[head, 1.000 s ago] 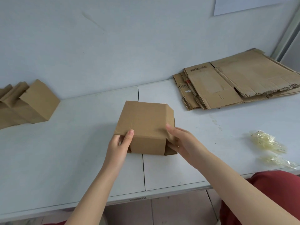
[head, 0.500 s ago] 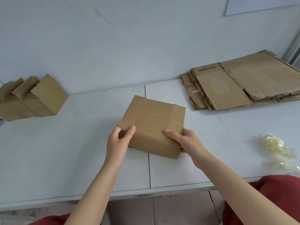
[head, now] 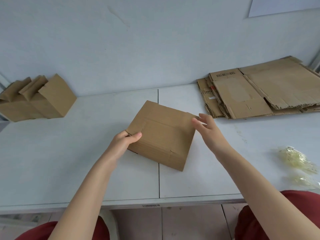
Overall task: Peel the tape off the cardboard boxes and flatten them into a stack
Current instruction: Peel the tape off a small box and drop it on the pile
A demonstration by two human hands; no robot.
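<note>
Lying flatter, box; right hand released.

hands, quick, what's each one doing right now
Left hand: grips the cardboard box at its left corner.
Right hand: open, beside the box's right corner.

Noted a flat box of plain brown cardboard, collapsed and turned askew, straddling the table seam, its left corner pinched by the left hand. Saw a stack of flattened boxes, top one barcoded with ragged edges, well right of the seam at the far side. Spotted upright boxes with raised flaps far left of the seam. Found crumpled clear tape well right of the seam, nearer side
</note>
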